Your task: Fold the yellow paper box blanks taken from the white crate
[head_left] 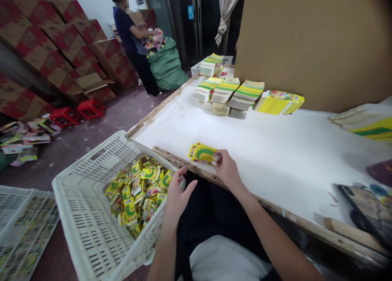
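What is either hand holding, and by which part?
The right hand grips a yellow packet by its right end; the left hand holds nothing visible.

The held packets (202,153) are small, flat and yellow, with a green curved band on the face and red print toward the end away from the right grip (228,168), which pinches their near end. They overlap, slightly offset, face up at the wooden edge of the white counter (275,158). To the left of the left grip (178,193), loose packets (130,209) in yellow and green lie jumbled at many angles inside the white basket (81,215).
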A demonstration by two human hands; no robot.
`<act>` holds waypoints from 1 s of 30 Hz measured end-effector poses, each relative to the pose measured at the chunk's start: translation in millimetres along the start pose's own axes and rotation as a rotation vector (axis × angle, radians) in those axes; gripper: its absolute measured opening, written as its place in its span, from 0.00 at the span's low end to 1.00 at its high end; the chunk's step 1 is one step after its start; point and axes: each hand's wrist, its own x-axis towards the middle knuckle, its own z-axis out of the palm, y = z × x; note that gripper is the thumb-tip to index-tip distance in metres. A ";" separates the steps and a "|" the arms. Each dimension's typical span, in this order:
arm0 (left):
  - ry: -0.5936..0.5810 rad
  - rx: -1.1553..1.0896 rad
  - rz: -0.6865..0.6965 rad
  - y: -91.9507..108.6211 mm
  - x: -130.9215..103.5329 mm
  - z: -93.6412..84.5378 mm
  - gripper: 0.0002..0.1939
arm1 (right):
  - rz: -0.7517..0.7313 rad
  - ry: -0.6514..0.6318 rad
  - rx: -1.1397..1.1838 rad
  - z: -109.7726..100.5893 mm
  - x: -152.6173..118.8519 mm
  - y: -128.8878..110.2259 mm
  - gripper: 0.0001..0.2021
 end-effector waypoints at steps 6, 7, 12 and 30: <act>-0.059 -0.805 -0.110 22.4 -6.4 13.0 0.17 | -0.113 -0.330 0.557 0.9 -42.7 -38.2 0.14; -0.039 -0.916 -0.099 29.1 -6.9 13.1 0.15 | -0.098 -0.378 0.645 1.1 -50.5 -45.6 0.14; 0.141 -1.212 -0.050 55.0 -6.7 14.0 0.14 | -0.120 -0.387 0.690 -0.8 -77.6 -73.5 0.17; 0.241 -0.450 -0.015 28.4 -10.4 28.5 0.11 | 0.094 0.000 0.634 0.7 -43.3 -31.7 0.06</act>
